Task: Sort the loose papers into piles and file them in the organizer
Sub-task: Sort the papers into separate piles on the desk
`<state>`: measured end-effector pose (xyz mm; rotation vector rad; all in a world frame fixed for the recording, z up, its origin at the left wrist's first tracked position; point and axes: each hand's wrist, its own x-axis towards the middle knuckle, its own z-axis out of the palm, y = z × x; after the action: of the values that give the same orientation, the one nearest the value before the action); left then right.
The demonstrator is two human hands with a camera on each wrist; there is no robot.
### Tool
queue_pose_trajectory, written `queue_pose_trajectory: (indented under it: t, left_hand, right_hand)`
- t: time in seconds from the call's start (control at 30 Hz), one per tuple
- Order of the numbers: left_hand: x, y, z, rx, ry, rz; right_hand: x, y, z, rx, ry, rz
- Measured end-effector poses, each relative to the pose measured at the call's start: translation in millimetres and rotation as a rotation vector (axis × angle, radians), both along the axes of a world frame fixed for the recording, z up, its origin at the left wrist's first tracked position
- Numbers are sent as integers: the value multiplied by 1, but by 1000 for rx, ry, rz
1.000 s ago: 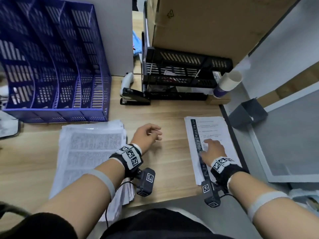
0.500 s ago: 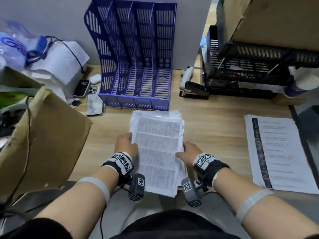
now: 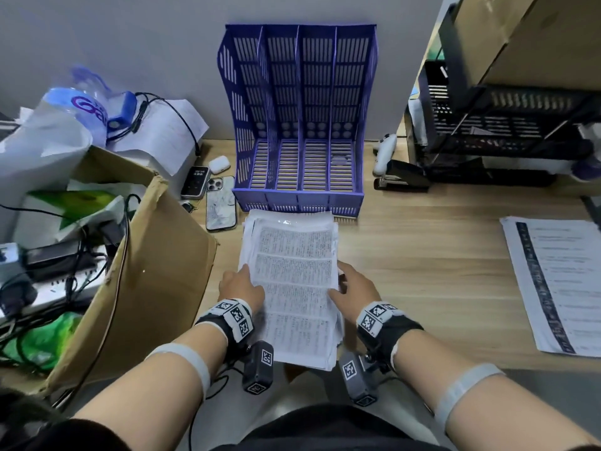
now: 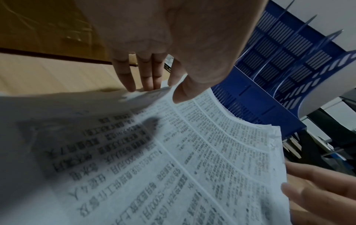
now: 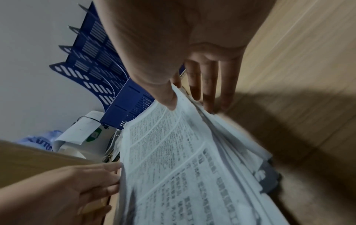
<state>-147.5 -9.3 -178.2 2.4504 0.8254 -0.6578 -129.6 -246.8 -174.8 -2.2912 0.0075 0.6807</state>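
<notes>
Before one four-slot organizer [image 3: 300,125], two hands [image 3: 242,289] [image 3: 353,292] pinch one paper stack [image 3: 292,288].

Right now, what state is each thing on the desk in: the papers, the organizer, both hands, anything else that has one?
Paper stack: on the desk, edges uneven, gripped at both sides.
Left hand: thumb on top of the stack's left edge, fingers beneath.
Right hand: thumb on top of the right edge, fingers beneath.
Blue organizer: upright, all visible slots empty.
Second pile: flat on the desk, untouched.
Cardboard box: open.
</notes>
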Motion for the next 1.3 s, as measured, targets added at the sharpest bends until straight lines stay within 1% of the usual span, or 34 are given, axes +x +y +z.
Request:
queue_pose_trajectory:
  t: [0.07, 0.13, 0.27, 0.43, 0.5, 0.57, 0.67, 0.73, 0.8, 0.83, 0.93, 0.97, 1.0, 1.07, 1.1, 1.13, 1.2, 1.23, 1.3]
  left_hand:
    - [1, 1, 2, -12, 4, -22]
    - [3, 1, 1, -49, -15, -39]
    - [11, -4, -4, -115, -52, -65]
    - [23, -18, -14, -149, -101, -87]
    - [29, -24, -18, -147, -96, -95]
    - [32, -32, -16, -118, -89, -107]
    - [32, -46, -9, 2, -106, -100]
    - [34, -58, -3, 24, -183, -102]
    - [41, -75, 1, -55, -267, -135]
    - [45, -86, 3, -128, -285, -160]
    - [54, -128, 8, -417, -231, -236]
    - [56, -144, 9, -504, -198, -257]
    - [57, -159, 7, -581, -160, -277]
    - [58, -193, 6, -705, -61, -319]
    - [59, -210, 4, -718, -7, -347]
    - [60, -227, 2, -684, 54, -395]
    - [64, -257, -1, -633, 141, -437]
    - [66, -269, -3, -655, 165, -419]
    - [69, -288, -7, -694, 162, -371]
  right_hand:
    - [-1, 2, -5, -84, -49, -64]
    - [-1, -1, -9, -159, -52, -102]
    - [2, -21, -14, -144, 3, -255]
    - [8, -58, -19, -134, -34, -435]
    - [11, -74, -18, -150, -55, -512]
    - [14, -92, -15, -176, -70, -572]
    - [19, -123, -6, -218, -92, -637]
    - [24, -146, 3, -259, -109, -677]
    - [31, -169, 13, -297, -153, -718]
    - [34, -179, 18, -320, -205, -756]
    - [38, -207, 28, -460, -404, -865]
    - [37, -215, 29, -499, -410, -857]
    - [35, -222, 26, -503, -368, -816]
    - [30, -233, 15, -381, -214, -655]
    - [24, -237, 7, -316, -110, -549]
    - [19, -241, 1, -300, -16, -435]
    - [11, -249, -8, -378, 118, -225]
    - [8, -253, -11, -418, 156, -158]
    - [7, -262, -13, -437, 205, -126]
